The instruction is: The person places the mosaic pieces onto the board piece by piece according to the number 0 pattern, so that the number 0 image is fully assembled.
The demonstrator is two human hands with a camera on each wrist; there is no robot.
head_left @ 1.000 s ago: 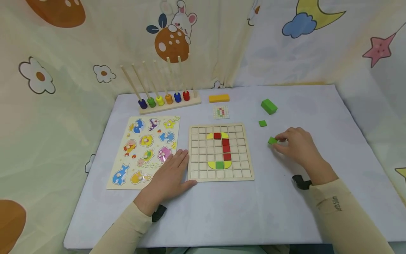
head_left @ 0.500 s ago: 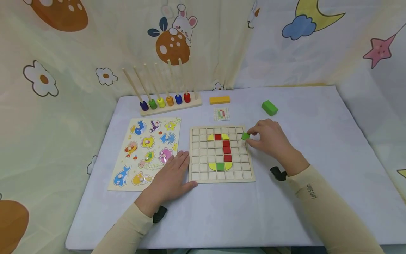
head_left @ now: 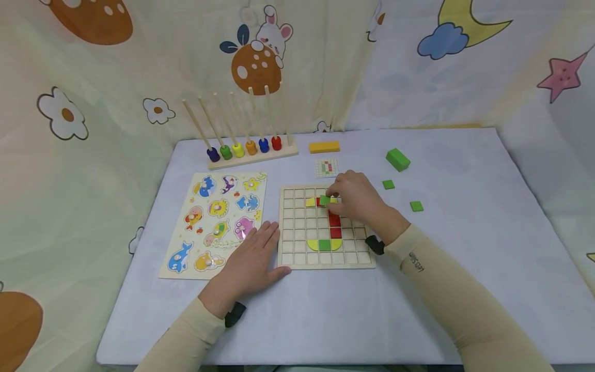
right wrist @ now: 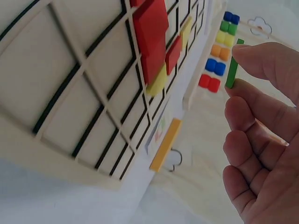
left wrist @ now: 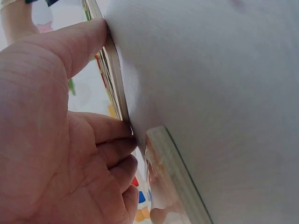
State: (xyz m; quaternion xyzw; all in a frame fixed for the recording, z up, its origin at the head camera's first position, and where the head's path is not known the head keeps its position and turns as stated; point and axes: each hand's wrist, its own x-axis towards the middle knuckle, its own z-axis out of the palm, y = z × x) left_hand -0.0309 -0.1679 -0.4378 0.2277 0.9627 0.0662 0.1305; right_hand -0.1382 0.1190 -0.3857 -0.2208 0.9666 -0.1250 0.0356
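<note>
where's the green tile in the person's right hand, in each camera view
Head: green tile pinched by the right hand, above the grid board's top rows.
Left wrist: not in view.
Right wrist: green tile, edge-on, upper right between thumb and finger.
Shared landmark: the red tiles on the board.

Lower half of the table [head_left: 353, 320] is wide open; peg rack [head_left: 251, 147] and green block [head_left: 397, 159] crowd the upper edge

The square wooden grid board [head_left: 325, 227] lies mid-table. Left of the board: the flat wooden animal puzzle [head_left: 216, 222]. Behind the board: the small printed pattern card [head_left: 327, 167], the yellow rectangular block [head_left: 324, 147], and the wooden peg rack [head_left: 251, 150]. Right of the board: three green blocks [head_left: 397, 159].
</note>
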